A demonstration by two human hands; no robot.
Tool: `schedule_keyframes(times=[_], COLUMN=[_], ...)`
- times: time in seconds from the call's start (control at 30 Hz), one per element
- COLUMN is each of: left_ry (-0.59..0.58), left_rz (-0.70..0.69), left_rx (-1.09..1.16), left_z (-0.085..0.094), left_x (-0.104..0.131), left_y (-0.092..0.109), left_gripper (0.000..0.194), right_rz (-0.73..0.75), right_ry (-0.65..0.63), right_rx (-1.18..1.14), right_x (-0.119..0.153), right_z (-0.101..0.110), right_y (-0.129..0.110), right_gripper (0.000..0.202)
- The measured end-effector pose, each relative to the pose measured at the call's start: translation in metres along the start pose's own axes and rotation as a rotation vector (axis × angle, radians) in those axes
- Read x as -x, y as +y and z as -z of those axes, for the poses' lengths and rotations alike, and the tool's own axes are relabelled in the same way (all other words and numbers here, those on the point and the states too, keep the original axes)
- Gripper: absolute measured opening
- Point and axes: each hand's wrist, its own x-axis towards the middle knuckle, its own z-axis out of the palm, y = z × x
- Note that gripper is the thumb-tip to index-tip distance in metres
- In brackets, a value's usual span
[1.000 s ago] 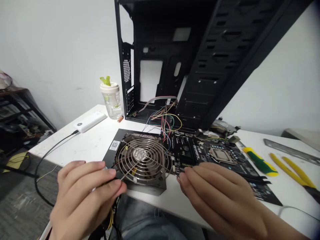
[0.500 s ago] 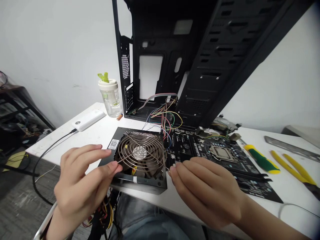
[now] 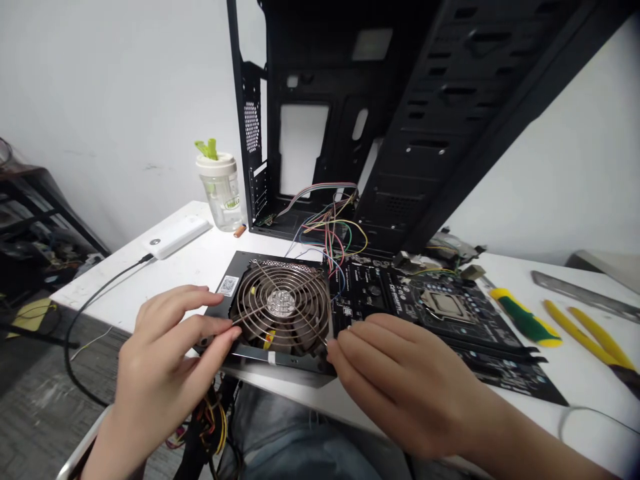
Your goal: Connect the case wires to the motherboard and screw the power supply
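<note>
A black power supply unit (image 3: pixel 300 360) lies on the table with its fan side up. Over its fan opening sits a round wire fan grille (image 3: pixel 257 293), with the fan's silver hub (image 3: pixel 281 303) visible through the rings. My left hand (image 3: pixel 175 353) pinches the grille's lower left corner between thumb and index finger. At the lower right corner, my right hand (image 3: pixel 400 380) has its fingers pressed together on the end of the grille wire. Its fingertips partly hide that end. Whether the grille is fully flush with the casing I cannot tell.
A black computer case (image 3: pixel 345 93) stands behind, with loose coloured wires (image 3: pixel 333 227). A motherboard (image 3: pixel 415 300) lies to the right, beside a screwdriver handle (image 3: pixel 525 317) and yellow-handled pliers (image 3: pixel 590 333). At left are a power bank (image 3: pixel 180 237), a cup (image 3: pixel 220 193) and a battery (image 3: pixel 240 231).
My right hand has moved slightly left, closer to the grille's lower right corner. My left thumb and index finger have shifted a little on the lower left corner. The view has moved slightly.
</note>
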Motion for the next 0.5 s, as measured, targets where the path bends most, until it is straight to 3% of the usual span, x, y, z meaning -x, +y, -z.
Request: schedule_keyframes(times=[0.2,0.5], left_ry=[-0.032,-0.088], left_rz=[0.062,0.064], left_rx=[0.040,0.104], left_z=[-0.0001,0.0016], left_x=[0.0031,0.0025], left_y=[-0.0036,-0.0054], left_gripper=[0.011,0.013], right_rz=[-0.137,-0.219], right_ry=[-0.030,-0.088], right_rx=[-0.133,-0.231], right_x=[-0.0056,-0.0026], right_z=[0.0000,-0.0022], right_y=[-0.0010,-0.0013], right_gripper=[0.038,0.030])
